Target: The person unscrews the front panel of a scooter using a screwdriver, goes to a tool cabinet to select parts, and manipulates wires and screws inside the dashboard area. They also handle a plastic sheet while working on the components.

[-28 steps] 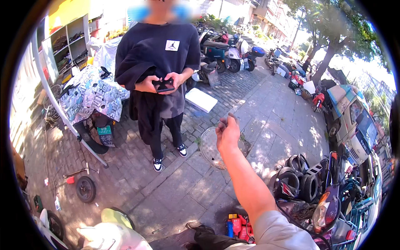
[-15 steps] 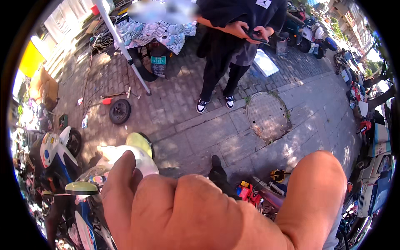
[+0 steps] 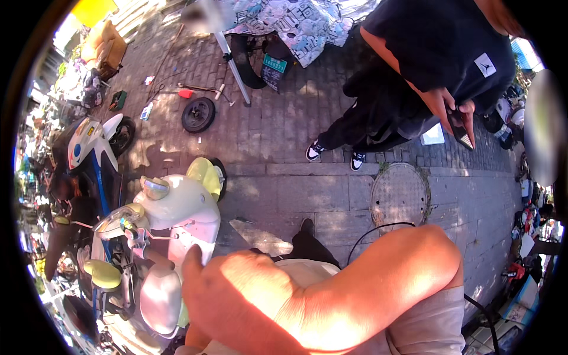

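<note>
My right hand (image 3: 231, 281) is across the front of my body, beside the cream scooter (image 3: 180, 204), its fingers curled downward; whatever they may hold is hidden. My right forearm (image 3: 367, 290) crosses the bottom of the view with the elbow bent. A bit of skin (image 3: 195, 340) shows beneath it at the lower edge, but no left hand is visible. A pink-and-white seat (image 3: 160, 296) lies just left of my right hand. A black cable (image 3: 370, 231) loops behind my arm.
A person in dark clothes (image 3: 432, 53) holds a phone (image 3: 460, 125). Around are a loose wheel (image 3: 198, 114), metal pole (image 3: 239, 83), patterned cover (image 3: 305, 29), blue-and-white scooter (image 3: 97, 154), manhole cover (image 3: 399, 192) and parked vehicles (image 3: 509, 118) at the right.
My right arm has come from reaching forward to bent across my body. The view has tilted down and shifted left, bringing the cream scooter into fuller view.
</note>
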